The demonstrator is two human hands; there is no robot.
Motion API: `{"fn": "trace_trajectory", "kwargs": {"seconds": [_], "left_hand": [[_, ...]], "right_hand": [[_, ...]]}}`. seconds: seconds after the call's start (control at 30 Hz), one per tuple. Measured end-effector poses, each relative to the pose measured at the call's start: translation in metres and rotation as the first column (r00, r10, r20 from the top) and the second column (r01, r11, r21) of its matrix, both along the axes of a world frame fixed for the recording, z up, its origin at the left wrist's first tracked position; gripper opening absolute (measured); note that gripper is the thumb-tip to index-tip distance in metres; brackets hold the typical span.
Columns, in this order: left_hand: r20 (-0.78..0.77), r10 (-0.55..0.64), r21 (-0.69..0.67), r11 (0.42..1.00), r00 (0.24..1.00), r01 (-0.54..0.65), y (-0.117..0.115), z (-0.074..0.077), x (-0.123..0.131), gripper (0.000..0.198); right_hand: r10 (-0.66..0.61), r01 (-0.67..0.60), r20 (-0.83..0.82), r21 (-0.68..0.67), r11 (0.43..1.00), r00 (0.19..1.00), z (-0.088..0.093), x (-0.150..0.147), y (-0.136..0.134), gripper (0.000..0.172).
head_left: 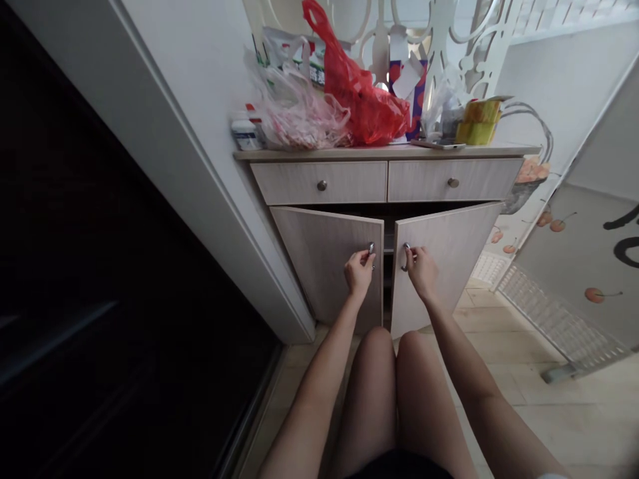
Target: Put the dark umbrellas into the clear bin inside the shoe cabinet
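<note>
My left hand is closed around the metal handle of the left cabinet door. On the right cabinet door, my right hand grips a matching curved handle. Both doors stand ajar, their inner edges swung out toward my knees. A dark gap between them shows a bit of the shelves; the rest of the inside is hidden. Above the doors, two drawers with round knobs are closed, the left drawer and the right drawer.
Crowding the cabinet top are a red plastic bag, a clear plastic bag, a white jar, a purple box, a phone and yellow tape rolls. A wall stands close on the left; a printed panel is at right.
</note>
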State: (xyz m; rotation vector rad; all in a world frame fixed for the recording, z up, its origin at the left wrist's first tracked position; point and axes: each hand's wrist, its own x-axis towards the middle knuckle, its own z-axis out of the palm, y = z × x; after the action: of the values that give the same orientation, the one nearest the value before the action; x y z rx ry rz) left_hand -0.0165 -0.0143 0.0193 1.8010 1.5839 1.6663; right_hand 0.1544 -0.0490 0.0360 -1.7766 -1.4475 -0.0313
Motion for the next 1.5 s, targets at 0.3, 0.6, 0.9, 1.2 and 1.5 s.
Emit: {"fn": "trace_trajectory", "kwargs": {"seconds": [0.3,0.6,0.9,1.2,1.5], "left_hand": [[-0.109,0.005,-0.033,0.999,0.994,-0.008,0.043,0.005,0.019,0.008],[-0.132,-0.015,-0.085,0.996,0.991,0.004,0.075,0.008,0.029,0.009],[-0.163,-0.017,-0.109,0.994,0.986,-0.001,0.088,0.015,0.030,0.009],[-0.224,-0.015,-0.129,0.992,0.974,-0.015,0.097,0.019,0.031,0.012],[-0.252,-0.001,-0.156,0.987,0.968,-0.039,0.098,0.018,0.033,0.013]], "right_hand": [[0.000,0.001,0.032,-0.052,0.999,0.999,0.004,-0.013,0.053,0.045],[0.037,-0.033,0.029,-0.124,0.992,0.999,0.010,-0.016,0.083,0.047],[0.040,-0.045,-0.036,-0.165,0.985,0.999,0.011,-0.016,0.104,0.046],[0.008,-0.016,-0.049,-0.148,0.989,0.999,0.011,-0.016,0.120,0.047],[-0.018,0.005,-0.094,-0.135,0.991,0.995,0.008,-0.018,0.127,0.046]]}}
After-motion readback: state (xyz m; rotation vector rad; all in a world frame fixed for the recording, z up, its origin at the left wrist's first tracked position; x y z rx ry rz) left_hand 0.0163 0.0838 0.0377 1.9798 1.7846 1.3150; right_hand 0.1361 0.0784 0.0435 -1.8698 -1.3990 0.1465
